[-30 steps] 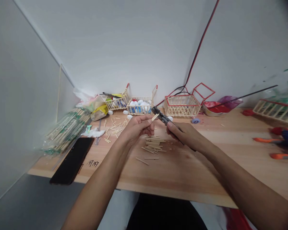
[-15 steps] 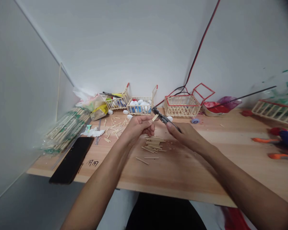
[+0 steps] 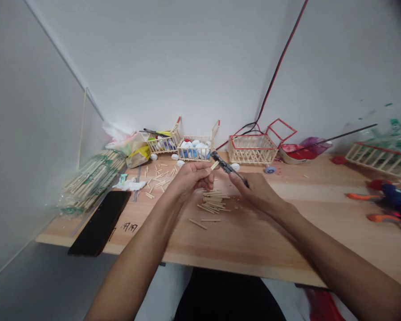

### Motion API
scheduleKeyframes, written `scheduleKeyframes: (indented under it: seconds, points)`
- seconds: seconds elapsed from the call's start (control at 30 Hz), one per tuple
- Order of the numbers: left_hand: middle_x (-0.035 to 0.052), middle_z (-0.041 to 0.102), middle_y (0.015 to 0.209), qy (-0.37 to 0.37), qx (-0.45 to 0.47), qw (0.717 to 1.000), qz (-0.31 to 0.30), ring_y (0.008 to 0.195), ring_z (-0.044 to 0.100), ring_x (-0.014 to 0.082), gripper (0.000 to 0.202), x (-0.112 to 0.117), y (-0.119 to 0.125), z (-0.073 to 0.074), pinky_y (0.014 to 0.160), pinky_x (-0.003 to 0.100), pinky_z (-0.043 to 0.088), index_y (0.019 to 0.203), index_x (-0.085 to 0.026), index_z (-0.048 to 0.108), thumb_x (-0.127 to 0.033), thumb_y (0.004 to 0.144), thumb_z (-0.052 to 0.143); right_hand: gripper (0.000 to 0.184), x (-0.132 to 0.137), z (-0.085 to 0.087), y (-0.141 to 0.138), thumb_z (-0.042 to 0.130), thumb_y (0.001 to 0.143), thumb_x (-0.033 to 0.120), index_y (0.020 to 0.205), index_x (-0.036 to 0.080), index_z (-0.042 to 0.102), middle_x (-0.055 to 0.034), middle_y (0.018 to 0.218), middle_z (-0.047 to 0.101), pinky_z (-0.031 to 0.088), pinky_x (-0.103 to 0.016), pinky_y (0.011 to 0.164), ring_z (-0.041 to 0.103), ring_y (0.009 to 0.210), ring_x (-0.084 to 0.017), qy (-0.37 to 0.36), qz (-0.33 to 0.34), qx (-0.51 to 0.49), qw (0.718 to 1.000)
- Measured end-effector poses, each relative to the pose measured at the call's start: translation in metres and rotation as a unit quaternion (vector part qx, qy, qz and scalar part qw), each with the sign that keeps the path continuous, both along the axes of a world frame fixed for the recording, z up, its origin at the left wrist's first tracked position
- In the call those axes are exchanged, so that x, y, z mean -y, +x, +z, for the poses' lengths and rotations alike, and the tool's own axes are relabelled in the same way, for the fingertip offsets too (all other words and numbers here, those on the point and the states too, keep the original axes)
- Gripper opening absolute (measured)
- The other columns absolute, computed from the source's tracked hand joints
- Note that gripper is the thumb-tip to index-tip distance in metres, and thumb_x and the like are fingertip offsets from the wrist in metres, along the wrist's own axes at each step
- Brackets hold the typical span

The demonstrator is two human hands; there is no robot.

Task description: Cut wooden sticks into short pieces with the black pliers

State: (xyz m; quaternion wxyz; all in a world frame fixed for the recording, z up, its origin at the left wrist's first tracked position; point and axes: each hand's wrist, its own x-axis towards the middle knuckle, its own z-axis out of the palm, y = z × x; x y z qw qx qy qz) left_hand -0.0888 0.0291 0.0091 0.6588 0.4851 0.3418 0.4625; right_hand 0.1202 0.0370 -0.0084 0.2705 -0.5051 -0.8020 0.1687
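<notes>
Between its thumb and fingers my left hand (image 3: 198,178) pinches a short wooden stick (image 3: 215,165). My right hand (image 3: 259,189) is closed around a pair of dark pliers (image 3: 224,164), and the jaws are close to the stick's upper end; I cannot tell if they touch it. Below both hands lies a loose pile of cut wooden sticks (image 3: 215,201), with two more single sticks (image 3: 198,224) nearer the table's front edge. Smaller stick pieces (image 3: 158,180) are scattered to the left.
Along the wall stand small stick carts: one with white and blue balls (image 3: 195,149), another red-trimmed cart (image 3: 252,149). Bagged sticks (image 3: 92,180) and a black phone (image 3: 100,223) lie left. A red bowl (image 3: 297,152) and blue-orange glue gun (image 3: 397,200) are right.
My right hand and the pliers have shifted slightly left, towards my left hand. The left hand keeps hold of the stick, and the pile looks the same.
</notes>
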Motion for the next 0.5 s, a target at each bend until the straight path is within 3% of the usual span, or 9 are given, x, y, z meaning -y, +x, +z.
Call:
scheduleKeyframes:
  seconds: [0.27,0.4,0.5]
  points:
    - [-0.0001,0.061,0.064,-0.007,0.019,1.0,-0.019,0.052,0.058,0.0086,0.031,-0.002,-0.007,0.001,0.053,0.021,0.046,0.092,-0.009,0.064,-0.028,0.071,0.077,0.057,0.001,-0.001,-0.002,0.028,0.091,0.066,0.055,0.022,0.036,-0.0018,0.052,0.044,0.021,-0.029,0.052,0.038,0.052,-0.014,0.023,-0.013,-0.007,1.0]
    - [0.001,0.063,0.067,-0.006,0.029,0.999,-0.044,0.055,0.061,0.0095,0.035,-0.003,-0.01,0.003,0.056,0.022,0.047,0.092,-0.009,0.065,-0.031,0.069,0.08,0.063,-0.006,-0.003,0.001,0.024,0.091,0.071,0.055,0.022,0.039,-0.0009,0.051,0.044,0.026,-0.029,0.053,0.042,0.053,-0.014,-0.042,-0.025,-0.085,0.995]
    - [0.0015,0.065,0.07,-0.009,0.022,0.999,-0.046,0.058,0.063,0.0103,0.039,-0.002,-0.008,0.002,0.058,0.022,0.049,0.095,-0.009,0.065,-0.034,0.069,0.081,0.062,-0.013,-0.003,0.006,0.034,0.085,0.076,0.065,0.02,0.051,-0.0007,0.054,0.049,0.034,-0.029,0.053,0.047,0.054,-0.015,-0.126,-0.007,-0.169,0.977]
